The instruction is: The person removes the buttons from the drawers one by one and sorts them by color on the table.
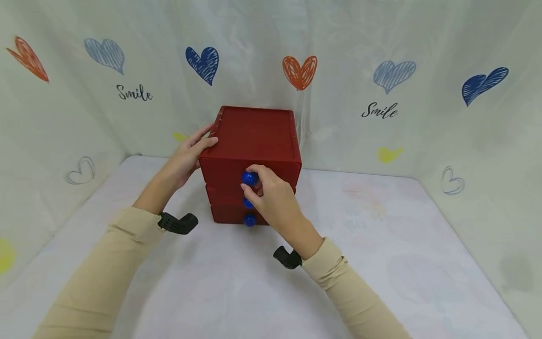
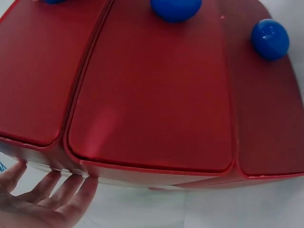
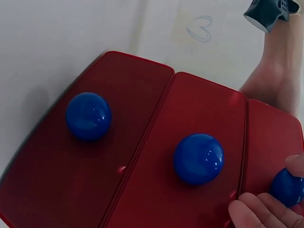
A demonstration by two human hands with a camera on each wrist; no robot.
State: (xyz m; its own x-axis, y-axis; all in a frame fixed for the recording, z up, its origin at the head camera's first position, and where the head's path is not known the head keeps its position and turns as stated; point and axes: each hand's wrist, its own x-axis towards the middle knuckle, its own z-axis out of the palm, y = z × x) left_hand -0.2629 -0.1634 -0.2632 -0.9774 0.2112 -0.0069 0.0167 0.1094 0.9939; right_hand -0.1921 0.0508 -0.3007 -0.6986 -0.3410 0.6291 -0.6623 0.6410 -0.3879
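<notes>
My right hand pinches the top blue knob of the red drawer box mid-table; my left hand, fingers straight, steadies its left side

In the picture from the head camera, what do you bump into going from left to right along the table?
Left sleeve → left hand → red drawer box → right sleeve.
</notes>
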